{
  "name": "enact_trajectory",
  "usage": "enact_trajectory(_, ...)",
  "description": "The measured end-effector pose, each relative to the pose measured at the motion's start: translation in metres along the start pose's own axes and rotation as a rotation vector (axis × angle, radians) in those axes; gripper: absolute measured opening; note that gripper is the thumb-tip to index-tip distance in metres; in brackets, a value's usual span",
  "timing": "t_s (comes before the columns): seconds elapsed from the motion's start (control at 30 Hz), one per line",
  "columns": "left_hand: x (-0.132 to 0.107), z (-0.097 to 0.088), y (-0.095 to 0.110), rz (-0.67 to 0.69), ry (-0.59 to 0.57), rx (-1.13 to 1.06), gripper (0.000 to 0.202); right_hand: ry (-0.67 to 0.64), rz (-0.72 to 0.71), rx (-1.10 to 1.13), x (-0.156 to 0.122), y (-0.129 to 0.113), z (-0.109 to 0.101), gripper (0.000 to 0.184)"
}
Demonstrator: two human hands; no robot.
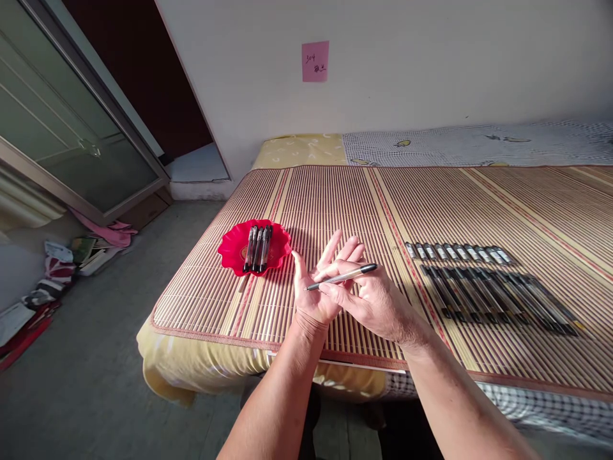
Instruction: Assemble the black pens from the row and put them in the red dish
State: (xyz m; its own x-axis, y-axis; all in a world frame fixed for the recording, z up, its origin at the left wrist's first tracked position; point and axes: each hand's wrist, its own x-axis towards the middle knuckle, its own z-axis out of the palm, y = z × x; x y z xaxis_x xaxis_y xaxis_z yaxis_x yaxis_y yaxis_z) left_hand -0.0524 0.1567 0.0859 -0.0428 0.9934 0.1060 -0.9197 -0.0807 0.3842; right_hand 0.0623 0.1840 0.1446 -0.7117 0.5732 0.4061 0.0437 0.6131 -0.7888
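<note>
Between the thumb and fingers of my right hand [383, 303] is a gel pen [342, 276] with a clear barrel. Its narrow tip points left toward my other palm, and its black end points right. My left hand [316, 297] is palm up with fingers spread, just behind the pen; whether the tip touches the palm I cannot tell. To the left, a red scalloped plate [227, 246] holds several capped pens [259, 249]. At the right lies a row of several pen caps [453, 253], with a row of several dark pen bodies [498, 297] below it.
A striped bamboo mat [335, 198] covers the bed, over yellow and checked cloth. Behind it, a pink note [315, 62] is stuck on the white wall. A glass-panelled door [67, 108] stands at the left, with papers and bags [48, 281] on the floor beside it.
</note>
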Motion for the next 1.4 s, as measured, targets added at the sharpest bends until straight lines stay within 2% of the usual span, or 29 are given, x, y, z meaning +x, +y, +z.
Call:
enact_trajectory(0.63,0.0000,0.0000,0.0012,-0.010,-0.013,0.034,0.096,-0.036,0.007,-0.045,0.0001,0.0010,0.0008,0.019)
enact_trajectory(1.1,0.0015,-0.0060,-0.0019,-0.013,-0.032,-0.030,0.098,0.015,0.010,-0.052,-0.0011,0.0066,0.0018,0.018)
enact_trajectory(1.4,0.0009,-0.0006,0.0006,-0.013,-0.002,-0.048,0.098,0.063,-0.031,-0.027,-0.0008,0.0054,-0.0021,0.015)
